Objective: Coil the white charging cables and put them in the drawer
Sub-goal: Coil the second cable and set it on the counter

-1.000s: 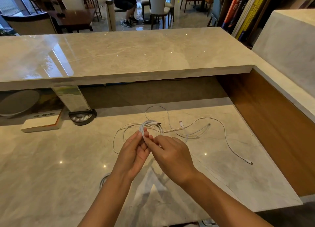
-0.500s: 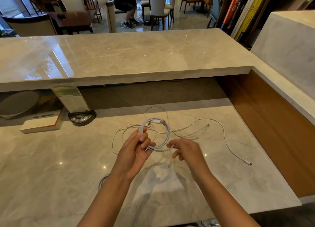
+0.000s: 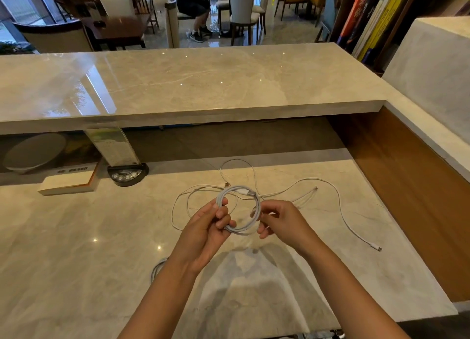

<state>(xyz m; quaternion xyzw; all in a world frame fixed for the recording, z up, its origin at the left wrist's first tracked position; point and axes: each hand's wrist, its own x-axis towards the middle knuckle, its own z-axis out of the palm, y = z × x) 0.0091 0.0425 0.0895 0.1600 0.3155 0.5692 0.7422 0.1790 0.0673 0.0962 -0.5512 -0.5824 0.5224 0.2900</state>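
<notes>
Charging cable coil: you are holding it above the counter, between both hands. Your left hand is gripping the coil's left arc, thumb and fingers curled round the bundled turns. Your right hand is pinching the right arc, fingers curled in. The plug end is lying across the top of the loop.

Handling judgement: the cable is looking light, soft and springy, so the turns are likely trying to open out whenever grip slackens. Take hold across all the turns at once, not on a single strand, and keep pull off the plug joints, which are the weak points. The smooth jacket may be slipping on itself.

Loose white cables are lying tangled on the counter behind the coil, one running rightward to a connector near the wooden side panel. Part of another coil is showing by your left forearm.

Surface: polished marble, glossy, giving little friction. No drawer is showing.

Surroundings, left to right: a white box, a black stand holding a sign, a raised ledge, books at far right; chairs and a seated person beyond.
</notes>
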